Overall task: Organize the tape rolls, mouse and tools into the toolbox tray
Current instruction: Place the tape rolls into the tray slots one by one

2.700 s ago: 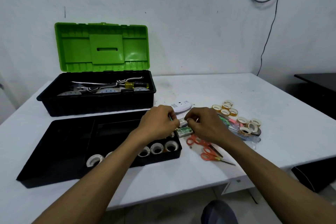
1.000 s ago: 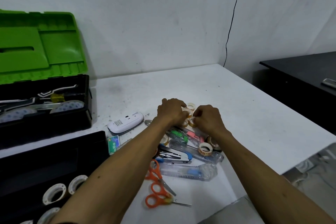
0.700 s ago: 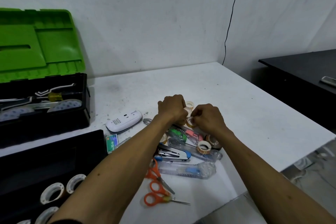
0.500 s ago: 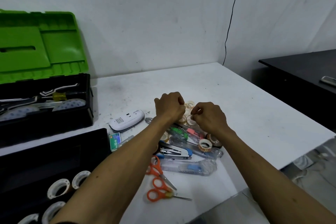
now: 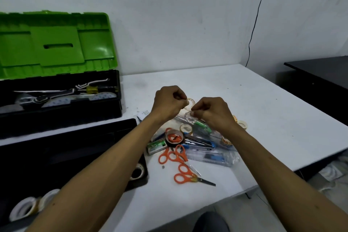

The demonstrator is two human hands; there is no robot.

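Both hands hover above a pile of items on the white table [image 5: 263, 111]. My left hand [image 5: 168, 102] pinches a thin yellowish tape roll [image 5: 189, 102] at its fingertips. My right hand [image 5: 213, 112] pinches a second small clear tape roll [image 5: 191, 118] just below it. More small tape rolls [image 5: 243, 124] lie to the right of the pile. The black toolbox tray [image 5: 94, 130] sits front left and holds several white tape rolls [image 5: 24, 208]. I cannot see the mouse; my left arm covers that spot.
The pile holds two orange scissors [image 5: 185, 175], a stapler [image 5: 200, 144], a clear box cutter [image 5: 211, 158], a black tape roll [image 5: 174, 137] and a green marker [image 5: 203, 126]. The open toolbox [image 5: 75, 113] with green lid [image 5: 56, 43] stands back left. A black desk [image 5: 320, 77] is at the right.
Both hands have risen from the pile, each pinching a small tape roll. The view has swung left, so more of the tray and toolbox shows.
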